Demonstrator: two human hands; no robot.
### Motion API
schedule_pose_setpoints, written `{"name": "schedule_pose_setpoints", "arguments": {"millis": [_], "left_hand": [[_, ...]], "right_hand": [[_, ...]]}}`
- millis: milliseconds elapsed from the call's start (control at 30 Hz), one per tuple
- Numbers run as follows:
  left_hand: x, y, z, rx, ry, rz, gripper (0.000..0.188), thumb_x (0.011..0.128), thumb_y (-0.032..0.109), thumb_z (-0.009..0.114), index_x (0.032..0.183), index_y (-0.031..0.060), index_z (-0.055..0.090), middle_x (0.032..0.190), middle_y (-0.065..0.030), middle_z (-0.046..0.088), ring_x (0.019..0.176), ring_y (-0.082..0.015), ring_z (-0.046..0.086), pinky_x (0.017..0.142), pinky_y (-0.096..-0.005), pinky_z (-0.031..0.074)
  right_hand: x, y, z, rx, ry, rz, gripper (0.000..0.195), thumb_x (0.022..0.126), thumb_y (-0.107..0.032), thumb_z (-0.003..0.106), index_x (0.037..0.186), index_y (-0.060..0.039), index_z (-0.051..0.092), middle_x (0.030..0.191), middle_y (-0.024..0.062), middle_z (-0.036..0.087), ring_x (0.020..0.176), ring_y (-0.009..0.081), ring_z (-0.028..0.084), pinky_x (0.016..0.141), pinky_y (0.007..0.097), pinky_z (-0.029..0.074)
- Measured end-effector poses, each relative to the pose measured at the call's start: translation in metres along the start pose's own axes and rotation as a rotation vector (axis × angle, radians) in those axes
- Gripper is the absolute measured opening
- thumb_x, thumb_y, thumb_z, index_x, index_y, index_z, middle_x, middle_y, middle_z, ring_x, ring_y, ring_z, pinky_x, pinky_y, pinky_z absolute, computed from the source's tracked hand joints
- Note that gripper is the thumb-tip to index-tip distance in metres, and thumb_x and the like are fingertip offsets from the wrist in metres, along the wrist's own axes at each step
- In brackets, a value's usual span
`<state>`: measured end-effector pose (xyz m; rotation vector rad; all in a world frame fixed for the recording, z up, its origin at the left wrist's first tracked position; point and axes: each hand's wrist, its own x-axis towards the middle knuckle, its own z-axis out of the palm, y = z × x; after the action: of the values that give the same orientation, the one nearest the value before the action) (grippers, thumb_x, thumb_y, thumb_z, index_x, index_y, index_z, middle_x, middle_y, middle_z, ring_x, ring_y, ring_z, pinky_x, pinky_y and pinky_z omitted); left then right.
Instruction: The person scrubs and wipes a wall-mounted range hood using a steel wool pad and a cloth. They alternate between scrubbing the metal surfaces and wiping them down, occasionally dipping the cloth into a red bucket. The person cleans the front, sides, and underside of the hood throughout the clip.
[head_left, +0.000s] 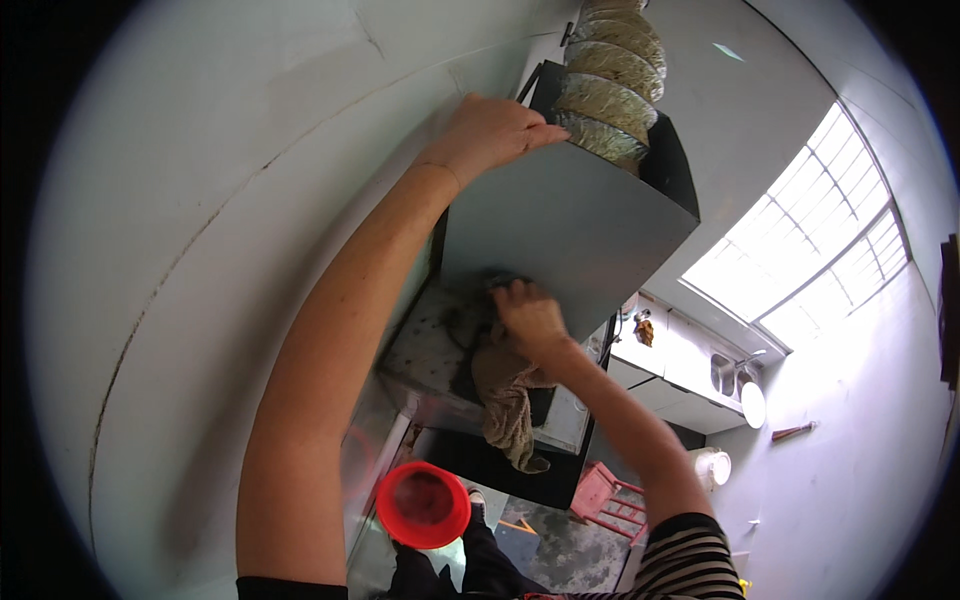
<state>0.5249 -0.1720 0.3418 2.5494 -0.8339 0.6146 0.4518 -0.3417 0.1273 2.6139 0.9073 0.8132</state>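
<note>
A range hood's grey metal chimney cover (555, 217) stands before me against the wall. My left hand (502, 131) is hooked over its top edge, close to the ribbed foil exhaust duct (611, 90). Low on the cover, my right hand (529, 315) is blurred and has a brown cloth (506, 405) bunched under it. The cloth's loose end hangs past the hood's front. Something dark shows at the right fingertips, too unclear to name. Dark stains mark the grimy top of the hood body (424, 345) beside the cloth.
Below the hood is a red bucket (394, 517) with murky liquid, close to my feet. A pink chair (600, 495) stands on the floor at the right. Farther back are a counter with a sink (724, 373), a white bucket (709, 466) and a barred window (810, 225).
</note>
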Motion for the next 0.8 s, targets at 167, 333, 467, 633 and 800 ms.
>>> {"name": "schedule_pose_setpoints", "arguments": {"millis": [167, 333, 467, 633, 800], "left_hand": [[0.001, -0.013, 0.001, 0.036, 0.171, 0.087, 0.048, 0.089, 0.050, 0.048, 0.068, 0.0076, 0.059, 0.056, -0.0103, 0.052, 0.056, -0.0322, 0.052, 0.062, -0.0373, 0.044], [-0.001, 0.001, 0.003, -0.021, 0.109, 0.044, 0.046, 0.088, 0.048, 0.050, 0.070, 0.0066, 0.059, 0.060, -0.0120, 0.054, 0.058, -0.0324, 0.053, 0.057, -0.0391, 0.043], [-0.005, 0.002, 0.002, -0.041, 0.138, 0.041, 0.044, 0.088, 0.047, 0.052, 0.074, 0.0064, 0.060, 0.064, -0.0128, 0.057, 0.061, -0.0322, 0.055, 0.059, -0.0397, 0.044], [-0.010, 0.007, 0.000, 0.021, 0.141, 0.080, 0.036, 0.087, 0.044, 0.055, 0.087, 0.0092, 0.064, 0.072, -0.0124, 0.062, 0.070, -0.0317, 0.060, 0.067, -0.0391, 0.047], [-0.045, 0.005, -0.003, 0.062, 0.349, 0.069, 0.046, 0.087, 0.039, 0.058, 0.122, 0.0098, 0.056, 0.122, -0.0112, 0.056, 0.109, -0.0253, 0.056, 0.089, -0.0358, 0.045]], "right_hand": [[0.031, 0.084, -0.137, -0.044, 0.291, 0.260, 0.023, 0.076, -0.010, 0.059, 0.098, -0.0094, 0.055, 0.083, 0.0076, 0.054, 0.071, 0.0243, 0.058, 0.058, 0.0349, 0.049], [0.002, 0.089, -0.112, -0.179, 0.421, 0.344, 0.020, 0.077, -0.010, 0.057, 0.097, -0.0086, 0.055, 0.081, 0.0084, 0.054, 0.071, 0.0252, 0.059, 0.057, 0.0351, 0.049], [-0.056, 0.050, -0.048, -0.054, 0.218, 0.280, 0.018, 0.073, -0.011, 0.059, 0.090, -0.0076, 0.054, 0.080, 0.0092, 0.053, 0.071, 0.0250, 0.059, 0.057, 0.0347, 0.049], [-0.075, 0.080, -0.066, -0.162, 0.088, 0.350, 0.021, 0.071, -0.013, 0.061, 0.090, -0.0122, 0.054, 0.080, 0.0073, 0.052, 0.071, 0.0247, 0.058, 0.054, 0.0358, 0.048], [-0.029, 0.077, -0.176, 0.411, 0.367, 0.744, 0.029, 0.084, -0.016, 0.062, 0.111, -0.0088, 0.055, 0.092, 0.0120, 0.062, 0.079, 0.0292, 0.064, 0.064, 0.0361, 0.049]]}}
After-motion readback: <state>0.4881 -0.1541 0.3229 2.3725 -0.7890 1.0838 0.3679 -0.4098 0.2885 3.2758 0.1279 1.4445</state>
